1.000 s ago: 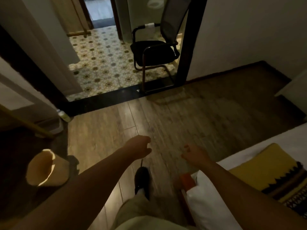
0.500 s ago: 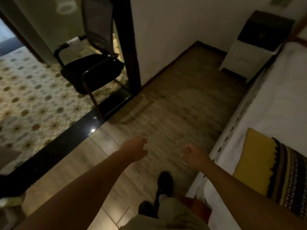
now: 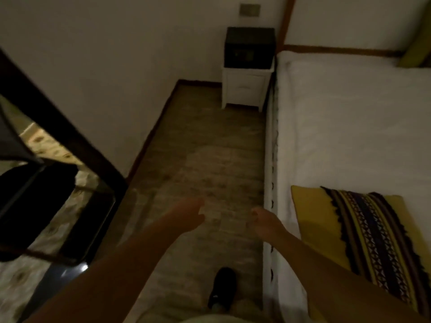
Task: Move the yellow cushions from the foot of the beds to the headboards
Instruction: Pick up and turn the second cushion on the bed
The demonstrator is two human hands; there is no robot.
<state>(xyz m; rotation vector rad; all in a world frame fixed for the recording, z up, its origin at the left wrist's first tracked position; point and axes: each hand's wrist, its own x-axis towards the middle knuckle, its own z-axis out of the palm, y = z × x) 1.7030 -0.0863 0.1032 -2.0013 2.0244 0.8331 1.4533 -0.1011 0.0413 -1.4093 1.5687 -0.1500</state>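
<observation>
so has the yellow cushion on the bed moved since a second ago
No. The yellow cushion lies at the same spot by the edge of the bed; only the camera turned. Left hand and right hand are off it.

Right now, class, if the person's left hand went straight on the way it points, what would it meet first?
Probably the near side edge of the white bed: the left hand points forward and rightward across bare floor. Depth is unclear, so it might pass above the bed instead.

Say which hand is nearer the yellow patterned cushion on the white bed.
Right. The right hand hovers off the edge of the white bed, just beside the yellow patterned cushion; the left hand is farther, over the wooden floor.
</observation>
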